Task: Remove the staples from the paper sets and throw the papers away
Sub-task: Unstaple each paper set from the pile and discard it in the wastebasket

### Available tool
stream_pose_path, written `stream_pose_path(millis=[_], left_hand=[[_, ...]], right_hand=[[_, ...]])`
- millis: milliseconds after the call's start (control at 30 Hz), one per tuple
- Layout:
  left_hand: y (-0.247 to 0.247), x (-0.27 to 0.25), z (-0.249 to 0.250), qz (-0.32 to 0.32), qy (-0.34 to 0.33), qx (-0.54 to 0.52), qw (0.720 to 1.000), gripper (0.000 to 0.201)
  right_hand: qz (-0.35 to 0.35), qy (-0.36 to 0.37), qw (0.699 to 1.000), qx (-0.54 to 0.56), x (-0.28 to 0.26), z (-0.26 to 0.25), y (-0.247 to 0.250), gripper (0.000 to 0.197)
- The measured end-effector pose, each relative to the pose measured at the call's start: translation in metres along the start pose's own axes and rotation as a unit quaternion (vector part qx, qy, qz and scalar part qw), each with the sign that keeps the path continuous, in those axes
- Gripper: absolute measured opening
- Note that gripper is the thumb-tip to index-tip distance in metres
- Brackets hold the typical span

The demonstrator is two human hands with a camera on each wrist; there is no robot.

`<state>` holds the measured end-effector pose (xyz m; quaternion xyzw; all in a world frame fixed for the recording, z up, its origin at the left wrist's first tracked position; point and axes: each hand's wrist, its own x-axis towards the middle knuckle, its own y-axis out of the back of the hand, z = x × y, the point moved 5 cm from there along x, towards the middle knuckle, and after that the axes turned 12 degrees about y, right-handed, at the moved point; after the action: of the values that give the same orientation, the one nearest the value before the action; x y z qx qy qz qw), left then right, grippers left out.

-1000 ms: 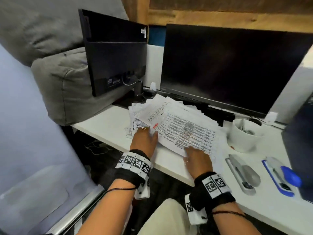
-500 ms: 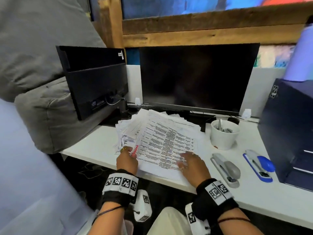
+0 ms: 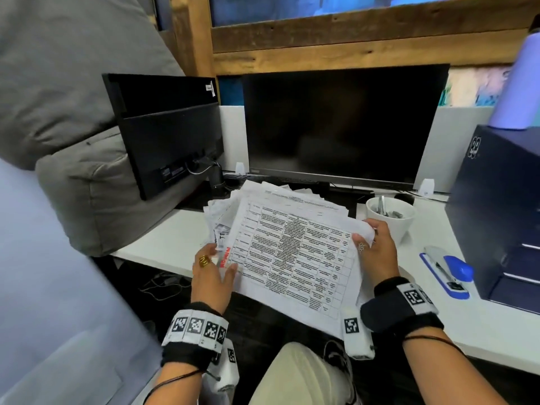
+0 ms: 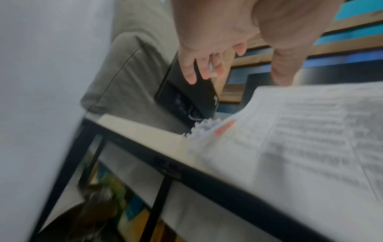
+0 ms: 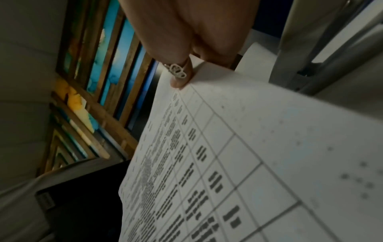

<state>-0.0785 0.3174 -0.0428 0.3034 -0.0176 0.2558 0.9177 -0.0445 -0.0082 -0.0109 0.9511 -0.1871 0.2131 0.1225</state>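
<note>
Pickup stage: right hand (image 3: 377,252) pinches the printed table sheet set (image 3: 295,255), left hand (image 3: 213,273) spread at its edge; next, find the staple.

A: Could you read the print on the top paper set (image 3: 295,258)?

B: No, the table cells were too small in the head view, and the left wrist view was smeared with blur.

A: Any staple?

B: None I could make out. The right hand (image 3: 378,252) covered the far right corner, its fingers tucked behind the sheets.

A: And the left hand (image 3: 211,276)?

B: Its thumb lay on the near left edge; whether the fingers touched the paper, I could not tell.

A: The pile (image 3: 225,209) underneath?

B: Mostly covered.

A: The white cup (image 3: 390,219)?

B: Contents too small to name. The blue stapler (image 3: 447,271) was partly hidden.
</note>
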Motion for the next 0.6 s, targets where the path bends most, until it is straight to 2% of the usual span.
stream_pose_path(millis=[100, 167, 233, 333, 433, 533, 600], left_hand=[[0.004, -0.012, 0.037, 0.065, -0.145, 0.066, 0.985, 0.074], [-0.001, -0.019, 0.068, 0.066, -0.222, 0.123, 0.965, 0.075], [-0.012, -0.024, 0.098, 0.056, -0.271, 0.204, 0.939, 0.066], [-0.034, -0.026, 0.121, -0.032, -0.283, 0.324, 0.902, 0.049], [-0.052, -0.03, 0.123, -0.128, -0.29, 0.303, 0.899, 0.024], [-0.059, -0.039, 0.12, -0.142, -0.304, 0.287, 0.897, 0.022], [-0.061, -0.044, 0.118, -0.142, -0.307, 0.284, 0.897, 0.023]], right_hand=[[-0.033, 0.061, 0.998, -0.003, -0.009, -0.01, 0.0, 0.024], [-0.059, 0.087, 0.994, -0.002, -0.013, -0.015, -0.001, 0.026], [-0.082, 0.105, 0.991, 0.012, -0.018, -0.021, -0.001, 0.032], [-0.106, 0.121, 0.987, -0.005, -0.021, -0.025, 0.002, 0.036], [-0.125, 0.101, 0.987, -0.024, -0.019, -0.017, 0.013, 0.029], [-0.097, 0.076, 0.986, -0.108, -0.012, -0.012, 0.034, 0.014], [-0.071, 0.084, 0.959, -0.26, -0.003, -0.009, 0.053, 0.018]])
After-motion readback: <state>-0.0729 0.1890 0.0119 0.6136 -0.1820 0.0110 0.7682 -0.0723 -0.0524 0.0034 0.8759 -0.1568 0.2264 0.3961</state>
